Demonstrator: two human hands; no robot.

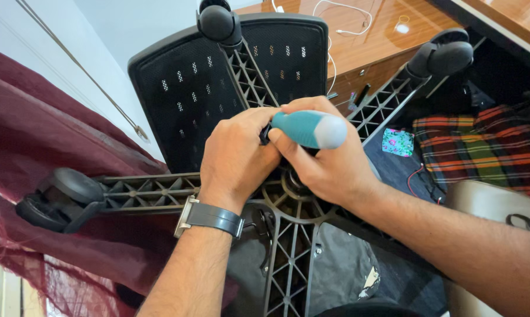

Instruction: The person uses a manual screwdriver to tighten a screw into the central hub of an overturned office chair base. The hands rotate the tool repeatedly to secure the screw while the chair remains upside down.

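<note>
An upturned office chair shows its black star base (pixel 288 246) with ribbed spokes and castor wheels (pixel 218 22). My right hand (pixel 329 164) grips a screwdriver with a teal handle and grey cap (pixel 309 129), held sideways over the hub of the base. My left hand (pixel 238 155), with a dark wristwatch (pixel 209 216) on the wrist, presses against the tool's front end at the hub. The tool's tip is hidden behind my fingers. The chair's black mesh backrest (pixel 188 88) lies behind the spokes.
A maroon curtain (pixel 36 141) hangs at the left, against a castor (pixel 59 199). A wooden desk (pixel 382 41) with white cables stands at the back. A plaid cloth (pixel 482 147) and a small patterned pouch (pixel 398 142) lie at the right.
</note>
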